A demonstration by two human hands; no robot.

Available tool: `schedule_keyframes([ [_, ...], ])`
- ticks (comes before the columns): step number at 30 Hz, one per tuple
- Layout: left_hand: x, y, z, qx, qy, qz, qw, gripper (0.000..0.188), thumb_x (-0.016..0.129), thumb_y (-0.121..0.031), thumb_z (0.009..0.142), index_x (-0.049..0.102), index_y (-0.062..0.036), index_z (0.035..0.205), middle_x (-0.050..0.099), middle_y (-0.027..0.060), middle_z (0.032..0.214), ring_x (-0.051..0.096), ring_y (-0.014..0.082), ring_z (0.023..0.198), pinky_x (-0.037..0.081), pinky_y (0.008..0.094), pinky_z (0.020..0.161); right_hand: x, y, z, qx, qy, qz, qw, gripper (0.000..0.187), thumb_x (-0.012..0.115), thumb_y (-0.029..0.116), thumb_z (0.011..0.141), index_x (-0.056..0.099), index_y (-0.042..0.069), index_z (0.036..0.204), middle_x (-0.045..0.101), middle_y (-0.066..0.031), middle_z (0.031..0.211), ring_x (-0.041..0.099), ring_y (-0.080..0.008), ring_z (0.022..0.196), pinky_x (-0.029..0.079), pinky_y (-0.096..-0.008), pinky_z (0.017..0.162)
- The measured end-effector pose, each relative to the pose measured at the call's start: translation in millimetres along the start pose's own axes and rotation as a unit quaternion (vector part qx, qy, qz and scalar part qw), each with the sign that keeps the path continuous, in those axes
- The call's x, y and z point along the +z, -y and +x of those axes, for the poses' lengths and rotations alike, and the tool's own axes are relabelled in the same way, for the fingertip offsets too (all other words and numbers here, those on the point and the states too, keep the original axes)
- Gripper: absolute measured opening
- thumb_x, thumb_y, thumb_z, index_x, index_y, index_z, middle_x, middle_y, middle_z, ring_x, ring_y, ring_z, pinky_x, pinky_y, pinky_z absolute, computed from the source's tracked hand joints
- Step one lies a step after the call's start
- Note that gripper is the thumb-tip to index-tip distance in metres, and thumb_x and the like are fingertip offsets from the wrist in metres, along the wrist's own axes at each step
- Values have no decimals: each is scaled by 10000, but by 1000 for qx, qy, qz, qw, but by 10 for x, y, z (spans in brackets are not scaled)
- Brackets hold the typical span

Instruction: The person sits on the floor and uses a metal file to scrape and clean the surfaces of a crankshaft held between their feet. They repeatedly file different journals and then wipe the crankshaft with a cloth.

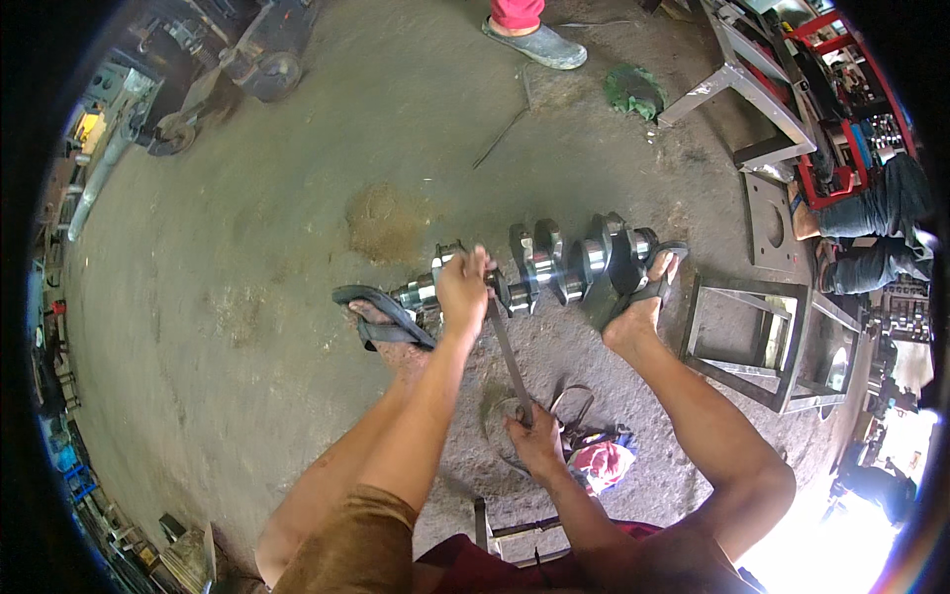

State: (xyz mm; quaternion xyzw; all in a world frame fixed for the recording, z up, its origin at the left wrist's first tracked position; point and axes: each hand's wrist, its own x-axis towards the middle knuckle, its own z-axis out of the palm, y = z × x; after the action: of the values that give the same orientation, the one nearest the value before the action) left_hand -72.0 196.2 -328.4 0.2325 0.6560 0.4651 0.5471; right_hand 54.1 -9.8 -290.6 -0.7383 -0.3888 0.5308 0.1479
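Note:
A steel crankshaft (554,262) lies on the dirt floor, held between my two sandalled feet, one at each end. My left hand (463,289) is closed over the top end of a long grey strip (507,351) at a journal near the shaft's left end. The strip runs down and toward me to my right hand (534,441), which grips its lower end close to the floor. The strip looks taut between both hands. Whether it wraps around the journal is hidden by my left hand.
A bare metal stool frame (762,346) stands right of the crankshaft. A red and white rag (604,460) lies by my right hand. Another person's shoe (539,45) is at the top, a seated person's legs (876,223) at right, machinery (257,54) top left.

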Motion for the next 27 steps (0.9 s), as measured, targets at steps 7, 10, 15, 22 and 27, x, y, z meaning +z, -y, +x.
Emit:
schedule_keyframes([
  [7, 28, -894, -485, 170, 31, 200, 965, 358, 629, -288, 948, 632, 13, 754, 607, 103, 596, 565, 163, 557, 434, 334, 512, 387, 208, 1298, -19, 20, 61, 998, 356, 703, 326, 814, 614, -8, 897, 643, -143, 774, 629, -299, 727, 498, -417, 677],
  [10, 11, -650, -1198, 132, 20, 248, 959, 341, 624, -321, 937, 652, -2, 821, 624, 183, 663, 607, 275, 589, 463, 386, 573, 438, 173, 1500, -22, 87, 232, 968, 339, 608, 366, 891, 608, 30, 938, 634, -83, 803, 614, -241, 750, 494, -380, 678],
  [15, 34, -165, -1151, 73, -16, 218, 973, 363, 631, -352, 931, 652, -1, 839, 656, 207, 723, 659, 365, 673, 483, 420, 616, 263, 245, 1033, -87, 31, 126, 988, 317, 579, 336, 939, 608, 21, 942, 621, -51, 799, 603, -202, 751, 490, -340, 697],
  [22, 40, 275, -449, 42, 35, 60, 997, 311, 607, -294, 972, 639, -10, 849, 670, 45, 767, 601, 90, 667, 485, 249, 610, -90, 320, 333, -29, 24, 16, 999, 297, 688, 293, 893, 620, 3, 901, 542, -17, 704, 542, -145, 632, 444, -314, 562],
  [27, -49, 346, -162, 246, -52, 183, 950, 283, 694, -297, 894, 703, -18, 853, 636, 145, 762, 575, 261, 710, 456, 361, 677, -236, 225, 229, 112, 97, 191, 970, 389, 645, 440, 913, 608, 55, 954, 409, 28, 620, 412, -72, 506, 319, -252, 418],
])
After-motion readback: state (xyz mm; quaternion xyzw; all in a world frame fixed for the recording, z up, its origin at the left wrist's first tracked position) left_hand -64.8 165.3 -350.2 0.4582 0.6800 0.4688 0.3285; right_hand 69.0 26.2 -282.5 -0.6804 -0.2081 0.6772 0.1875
